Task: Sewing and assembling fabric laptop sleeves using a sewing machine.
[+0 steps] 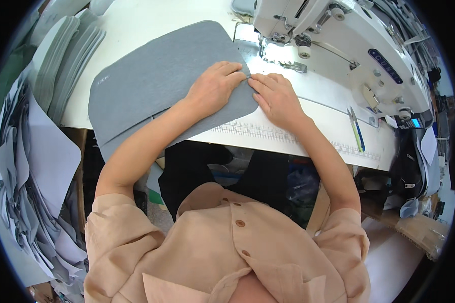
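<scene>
Grey panel (156, 76), probably light, pliable; I'd hold its three-o'clock edge, where left hand (213, 87) and right hand (279, 99) fingers pinch.

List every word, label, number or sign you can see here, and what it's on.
I don't copy wording; here is where it stands:
Small pale lettering: left end of the grey panel.
Light lettering on a dark blue badge: white sewing machine.
Ruler markings: table's near edge; numbers too small.
Blue-lit display: too small to read.
</scene>
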The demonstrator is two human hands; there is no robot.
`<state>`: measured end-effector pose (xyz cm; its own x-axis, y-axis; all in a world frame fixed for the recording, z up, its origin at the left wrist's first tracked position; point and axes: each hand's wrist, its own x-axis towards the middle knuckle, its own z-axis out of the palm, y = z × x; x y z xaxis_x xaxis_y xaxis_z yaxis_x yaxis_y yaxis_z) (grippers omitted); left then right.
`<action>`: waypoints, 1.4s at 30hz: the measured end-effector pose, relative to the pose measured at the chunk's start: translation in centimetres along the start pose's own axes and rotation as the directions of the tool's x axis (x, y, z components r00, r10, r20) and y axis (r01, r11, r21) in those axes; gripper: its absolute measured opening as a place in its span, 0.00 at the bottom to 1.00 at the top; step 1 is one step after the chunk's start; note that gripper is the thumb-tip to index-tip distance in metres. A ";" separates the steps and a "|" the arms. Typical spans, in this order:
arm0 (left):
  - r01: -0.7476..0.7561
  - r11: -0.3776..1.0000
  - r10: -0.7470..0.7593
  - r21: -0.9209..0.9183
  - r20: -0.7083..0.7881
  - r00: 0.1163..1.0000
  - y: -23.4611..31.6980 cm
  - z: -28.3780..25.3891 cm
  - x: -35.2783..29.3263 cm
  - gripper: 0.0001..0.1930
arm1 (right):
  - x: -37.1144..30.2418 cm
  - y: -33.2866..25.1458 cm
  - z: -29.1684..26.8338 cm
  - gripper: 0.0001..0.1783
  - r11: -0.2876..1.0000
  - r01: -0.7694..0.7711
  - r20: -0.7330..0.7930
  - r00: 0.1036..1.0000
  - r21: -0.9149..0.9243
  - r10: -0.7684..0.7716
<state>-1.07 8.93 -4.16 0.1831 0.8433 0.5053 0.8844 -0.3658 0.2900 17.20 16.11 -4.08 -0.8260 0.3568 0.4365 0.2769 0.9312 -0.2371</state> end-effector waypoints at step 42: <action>-0.179 0.969 0.203 -0.173 0.133 0.970 -5.1 3.0 8.0 0.08 | 0.3 3.1 -0.7 0.13 0.991 -0.119 -0.114 0.987 -0.052 0.113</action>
<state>-2.78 18.72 -4.03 0.4140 0.7961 0.4413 0.7497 -0.5732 0.3308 18.15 19.13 -4.02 -0.7280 0.4659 0.5030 0.3989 0.8845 -0.2419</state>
